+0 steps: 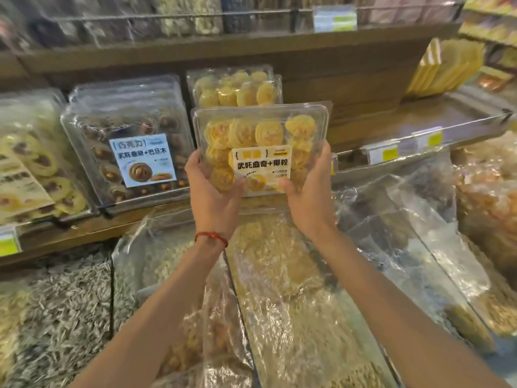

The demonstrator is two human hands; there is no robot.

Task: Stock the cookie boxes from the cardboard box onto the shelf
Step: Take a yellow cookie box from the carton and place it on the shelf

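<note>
Dark wooden shelving (335, 79) fills the back, its top tier fronted by a wire rail (167, 16) carrying a pale price tag (335, 18); on the right a grey tray (419, 119) sits tilted, with yellow tags (390, 154) on its front strip. In front lie bins (243, 312) under crinkled clear film (293, 303), and at the left a heap of striped seeds (70, 317). Warm light glints off the film.
</note>
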